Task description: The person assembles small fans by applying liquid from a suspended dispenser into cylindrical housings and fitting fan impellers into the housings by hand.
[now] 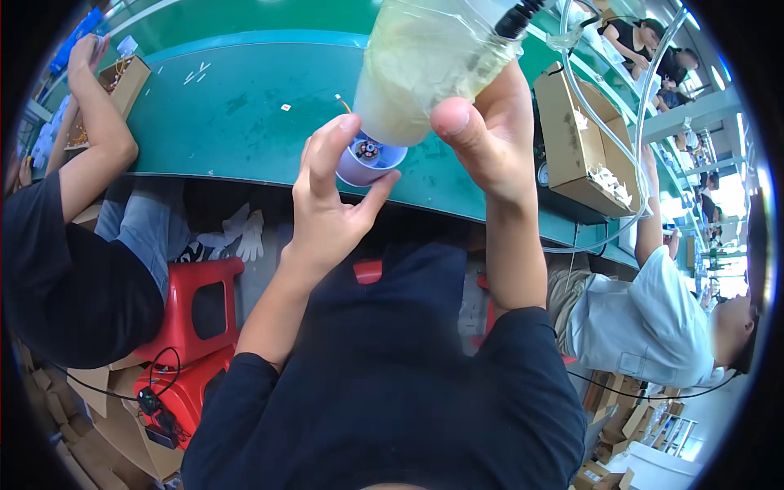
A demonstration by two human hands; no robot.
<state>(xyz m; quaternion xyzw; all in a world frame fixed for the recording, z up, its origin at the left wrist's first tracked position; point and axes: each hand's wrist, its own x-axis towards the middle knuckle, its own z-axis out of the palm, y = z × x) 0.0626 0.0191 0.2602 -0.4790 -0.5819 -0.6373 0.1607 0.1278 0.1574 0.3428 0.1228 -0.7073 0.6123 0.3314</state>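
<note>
Between the thumb and fingers of my left hand (331,196) is a small pale lavender round plastic housing (363,173). Inside its open top sits a small motor with copper windings (367,149), and a thin wire with a white connector (341,101) sticks up beside it. My right hand (494,139) grips a large cloudy cylinder wrapped in yellowish clear film (416,73), its thumb in front. A black cable fitting (514,20) comes out of the cylinder's upper right. The cylinder's lower end hangs just over the housing, partly covering it; whether they touch I cannot tell.
On the green table (245,122) lie several thin white strips (196,75) and a small white piece (286,107). An open cardboard box (584,147) with white parts and clear tubing (600,114) are at right. People sit on both sides; a red stool (196,314) stands at left.
</note>
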